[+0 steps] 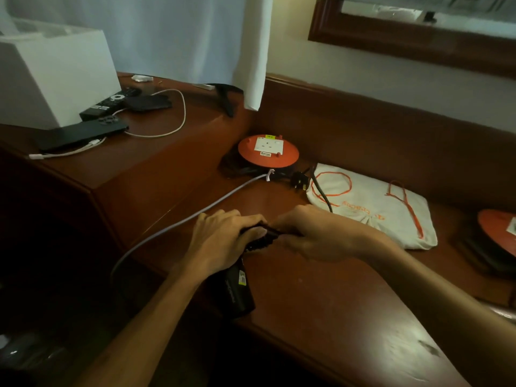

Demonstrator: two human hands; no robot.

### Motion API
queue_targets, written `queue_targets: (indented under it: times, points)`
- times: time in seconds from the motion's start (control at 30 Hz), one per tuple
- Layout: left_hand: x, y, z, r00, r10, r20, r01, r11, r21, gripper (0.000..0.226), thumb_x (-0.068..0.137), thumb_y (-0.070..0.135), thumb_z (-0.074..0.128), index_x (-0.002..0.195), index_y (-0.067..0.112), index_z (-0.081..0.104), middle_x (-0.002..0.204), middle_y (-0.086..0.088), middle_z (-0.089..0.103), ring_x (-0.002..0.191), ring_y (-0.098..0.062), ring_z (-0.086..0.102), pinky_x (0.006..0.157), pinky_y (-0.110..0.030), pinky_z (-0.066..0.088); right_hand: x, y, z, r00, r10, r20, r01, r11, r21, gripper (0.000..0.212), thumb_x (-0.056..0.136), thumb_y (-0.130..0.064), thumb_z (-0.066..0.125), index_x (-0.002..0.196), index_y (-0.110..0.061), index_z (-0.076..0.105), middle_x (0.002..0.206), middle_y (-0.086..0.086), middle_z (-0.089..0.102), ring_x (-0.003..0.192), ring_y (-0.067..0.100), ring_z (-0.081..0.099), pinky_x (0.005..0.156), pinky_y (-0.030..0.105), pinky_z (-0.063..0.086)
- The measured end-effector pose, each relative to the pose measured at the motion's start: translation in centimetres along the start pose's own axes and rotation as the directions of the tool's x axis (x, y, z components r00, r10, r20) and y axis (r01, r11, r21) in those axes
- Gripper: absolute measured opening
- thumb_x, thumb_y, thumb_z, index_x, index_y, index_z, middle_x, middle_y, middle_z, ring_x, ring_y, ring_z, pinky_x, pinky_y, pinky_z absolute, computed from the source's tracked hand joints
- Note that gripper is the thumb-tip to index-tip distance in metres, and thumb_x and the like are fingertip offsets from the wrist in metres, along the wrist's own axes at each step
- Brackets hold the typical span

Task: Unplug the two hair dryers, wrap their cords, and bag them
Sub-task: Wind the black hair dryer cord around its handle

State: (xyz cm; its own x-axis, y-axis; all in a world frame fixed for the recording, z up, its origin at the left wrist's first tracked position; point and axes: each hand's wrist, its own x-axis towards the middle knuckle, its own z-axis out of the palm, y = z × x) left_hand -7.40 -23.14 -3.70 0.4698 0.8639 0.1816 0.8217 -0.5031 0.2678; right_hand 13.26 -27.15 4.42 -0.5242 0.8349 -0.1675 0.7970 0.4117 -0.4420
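A black hair dryer [237,291] lies on the wooden desk [321,303] near the front edge, its barrel pointing toward me. My left hand [223,238] clasps its upper part. My right hand [315,233] is closed on the black cord [261,240] bunched between both hands. The cord runs back over a white drawstring bag [374,210] with orange strings to a loose black plug [300,180]. An orange extension reel [268,153] with a white socket sits behind. A second dryer is not visible.
A grey cable [178,223] runs from the reel off the desk's left side. A raised shelf at left holds a phone [81,134], a remote [110,103], white cables and a white box [53,74]. Another orange reel [499,227] is at the right edge.
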Motion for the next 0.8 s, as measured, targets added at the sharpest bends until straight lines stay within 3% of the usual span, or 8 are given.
queue_targets:
  times: [0.1, 0.23, 0.3, 0.43, 0.6, 0.7, 0.73, 0.8]
  points:
    - [0.5, -0.7, 0.0, 0.999, -0.045, 0.0, 0.045, 0.999, -0.023, 0.05, 0.094, 0.071, 0.022, 0.13, 0.058, 0.055, 0.081, 0.011, 0.051, 0.085, -0.011, 0.05, 0.071, -0.034, 0.029, -2.0, 0.6, 0.5, 0.998, 0.023, -0.065, -0.02, 0.999, 0.05, 0.023, 0.1, -0.012, 0.05, 0.111, -0.013, 0.07, 0.07, 0.002, 0.065, 0.058, 0.018, 0.062, 0.055, 0.04, 0.052]
    - [0.6, -1.1, -0.1, 0.997, -0.075, 0.019, 0.077, 0.991, -0.112, 0.036, 0.099, 0.067, 0.038, 0.128, 0.061, 0.057, 0.082, 0.014, 0.052, 0.09, -0.008, 0.048, 0.078, -0.035, 0.03, -3.2, 1.4, 2.7, 0.992, -0.04, -0.119, 0.063, 0.979, 0.192, 0.048, 0.101, -0.008, 0.05, 0.136, -0.04, 0.058, 0.075, -0.008, 0.062, 0.063, 0.008, 0.057, 0.057, 0.018, 0.043]
    - [0.5, -1.3, -0.1, 0.992, -0.129, -0.01, 0.124, 0.972, -0.201, 0.032, 0.099, 0.063, 0.042, 0.122, 0.057, 0.063, 0.082, 0.017, 0.057, 0.089, -0.008, 0.052, 0.077, -0.034, 0.034, -3.2, 2.0, 4.4, 0.991, -0.064, -0.122, 0.092, 0.966, 0.24, 0.061, 0.1, -0.002, 0.049, 0.137, -0.05, 0.05, 0.079, -0.009, 0.064, 0.07, 0.009, 0.059, 0.062, 0.018, 0.044]
    - [0.5, -2.2, -0.1, 0.967, -0.248, -0.059, 0.213, 0.911, -0.354, 0.03, 0.1, 0.055, 0.049, 0.103, 0.041, 0.076, 0.093, 0.018, 0.074, 0.084, -0.006, 0.067, 0.06, -0.019, 0.038, -2.1, 3.5, 8.1, 0.973, -0.073, -0.218, 0.134, 0.95, 0.283, 0.067, 0.098, 0.002, 0.049, 0.125, -0.059, 0.058, 0.082, -0.001, 0.066, 0.071, 0.011, 0.06, 0.067, 0.033, 0.051]
    - [0.0, -1.8, -0.7, 0.972, -0.224, -0.074, 0.183, 0.914, -0.362, 0.059, 0.076, 0.086, 0.052, 0.099, 0.038, 0.078, 0.092, 0.022, 0.072, 0.083, 0.006, 0.058, 0.078, -0.029, 0.045, 0.1, 5.8, 10.5, 0.927, -0.063, -0.369, 0.136, 0.975, 0.177, 0.067, 0.09, 0.013, 0.052, 0.138, -0.034, 0.059, 0.083, -0.009, 0.06, 0.074, -0.001, 0.057, 0.064, 0.009, 0.039]
    - [-0.1, -2.0, -0.7, 0.964, -0.251, -0.085, 0.205, 0.909, -0.362, 0.07, 0.055, 0.093, 0.063, 0.098, 0.04, 0.077, 0.083, 0.026, 0.064, 0.08, 0.009, 0.053, 0.087, -0.035, 0.047, 0.8, 6.2, 10.5, 0.881, -0.139, -0.452, 0.207, 0.973, 0.104, 0.063, 0.087, 0.017, 0.054, 0.137, -0.019, 0.061, 0.097, -0.029, 0.058, 0.089, -0.02, 0.054, 0.075, 0.002, 0.04]
    - [-0.2, -2.2, -0.7, 0.965, -0.246, -0.09, 0.197, 0.909, -0.368, 0.07, 0.053, 0.093, 0.065, 0.098, 0.041, 0.077, 0.083, 0.026, 0.064, 0.081, 0.008, 0.054, 0.089, -0.037, 0.048, 1.1, 6.5, 10.7, 0.864, -0.16, -0.477, 0.226, 0.97, 0.084, 0.057, 0.088, 0.016, 0.055, 0.135, -0.015, 0.064, 0.107, -0.029, 0.059, 0.098, -0.019, 0.055, 0.081, 0.004, 0.043]
    - [-0.2, -2.3, -0.8, 0.972, -0.216, -0.097, 0.165, 0.912, -0.375, 0.068, 0.054, 0.092, 0.062, 0.102, 0.046, 0.075, 0.081, 0.026, 0.063, 0.083, 0.008, 0.056, 0.091, -0.039, 0.049, 1.7, 7.0, 11.0, 0.849, -0.166, -0.502, 0.223, 0.973, 0.057, 0.045, 0.092, 0.011, 0.057, 0.129, -0.011, 0.068, 0.123, -0.009, 0.067, 0.11, 0.003, 0.064, 0.086, 0.026, 0.055]
